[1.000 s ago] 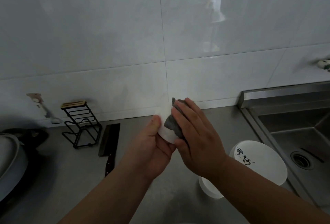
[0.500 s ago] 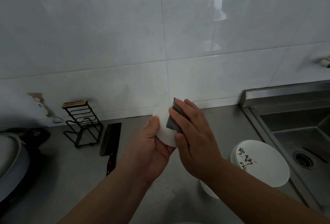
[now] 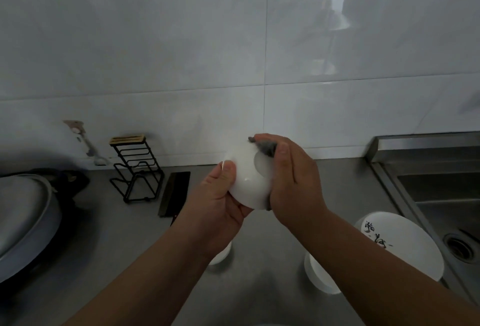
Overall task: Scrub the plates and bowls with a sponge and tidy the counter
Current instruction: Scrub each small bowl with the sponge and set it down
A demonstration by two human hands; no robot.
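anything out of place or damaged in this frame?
Two things. A cleaver lies flat on the counter beside the black knife rack, not slotted in it. On the wall tile left of the rack, a peeling brownish patch looks like damage or adhesive residue.

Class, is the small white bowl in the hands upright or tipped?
Tipped: the bowl shows its round base to the camera, opening turned away.

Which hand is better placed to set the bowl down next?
Probably the left hand: it grips the white bowl, while the right hand holds the sponge against it.
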